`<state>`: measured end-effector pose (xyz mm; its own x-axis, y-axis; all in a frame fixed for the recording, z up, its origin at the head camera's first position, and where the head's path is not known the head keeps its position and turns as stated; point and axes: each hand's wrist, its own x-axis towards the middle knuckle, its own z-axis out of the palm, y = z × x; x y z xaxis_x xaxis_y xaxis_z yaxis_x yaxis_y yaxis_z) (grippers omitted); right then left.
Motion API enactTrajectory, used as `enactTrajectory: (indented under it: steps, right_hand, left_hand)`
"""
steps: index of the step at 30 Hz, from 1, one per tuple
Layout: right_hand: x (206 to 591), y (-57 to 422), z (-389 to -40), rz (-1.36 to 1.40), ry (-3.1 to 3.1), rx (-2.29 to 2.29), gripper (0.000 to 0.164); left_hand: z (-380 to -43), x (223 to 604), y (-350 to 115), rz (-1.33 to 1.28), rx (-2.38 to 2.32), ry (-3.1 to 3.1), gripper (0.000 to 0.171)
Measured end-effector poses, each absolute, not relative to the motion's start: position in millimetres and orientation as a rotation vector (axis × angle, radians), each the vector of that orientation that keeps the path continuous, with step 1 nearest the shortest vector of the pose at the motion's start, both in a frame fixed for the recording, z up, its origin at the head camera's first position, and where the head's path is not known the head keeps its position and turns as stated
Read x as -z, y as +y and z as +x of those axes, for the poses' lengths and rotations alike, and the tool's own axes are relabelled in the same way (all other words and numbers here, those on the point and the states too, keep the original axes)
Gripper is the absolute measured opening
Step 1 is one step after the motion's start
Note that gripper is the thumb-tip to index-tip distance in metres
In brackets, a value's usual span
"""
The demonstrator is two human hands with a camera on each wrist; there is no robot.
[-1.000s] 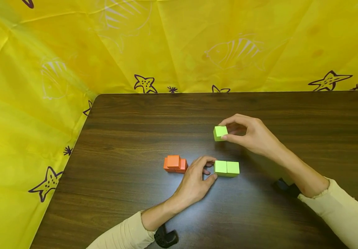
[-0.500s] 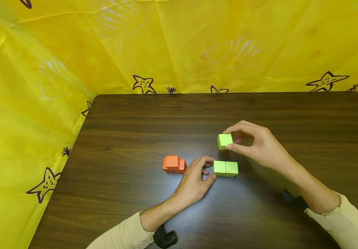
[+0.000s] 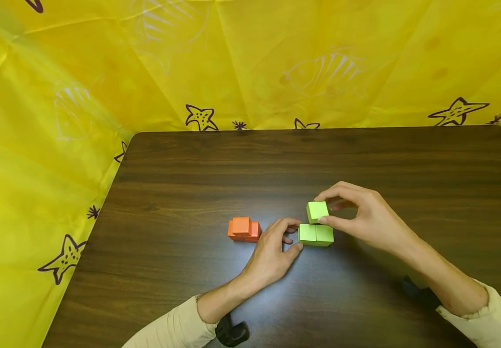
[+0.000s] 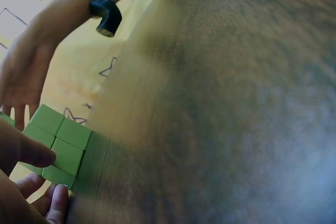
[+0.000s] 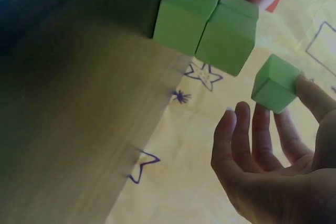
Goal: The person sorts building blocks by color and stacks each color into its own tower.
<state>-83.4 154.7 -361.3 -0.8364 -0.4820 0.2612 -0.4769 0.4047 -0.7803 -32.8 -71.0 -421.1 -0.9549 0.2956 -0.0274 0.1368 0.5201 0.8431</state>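
Observation:
My right hand [image 3: 361, 215] pinches a light green cube [image 3: 317, 211] between thumb and fingers, just above and behind a green block stack [image 3: 316, 235]. In the right wrist view, a gap shows between the held cube [image 5: 274, 83] and the stack [image 5: 202, 27]. The left hand [image 3: 272, 253] grips the stack's left end, thumb at the near corner and index finger at the far one. Seen from the left wrist, the stack [image 4: 62, 142] is two cubes wide and two high, partly covered by my thumb. Orange blocks [image 3: 243, 229] stand left of that hand, one raised on top.
Everything rests on a dark wood-grain table [image 3: 181, 183]. A yellow cloth [image 3: 250, 63] with drawn fish and starfish hangs behind it and along the left. Both wrists carry a dark band; the left one [image 3: 232, 332] sits near the table front.
My right hand has brought the pinched green cube nearer to me and slightly right, close over the back of the stack. The left hand, the stack and the orange blocks stay put.

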Motion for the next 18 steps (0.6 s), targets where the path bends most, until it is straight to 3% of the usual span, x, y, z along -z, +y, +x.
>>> enactTrajectory:
  steps: [18]
  right_hand:
    - [372,155,-67,-0.898,2.606,1.474,0.038]
  left_hand:
    - [-34,422,-70,0.371,-1.416,2.599,0.039]
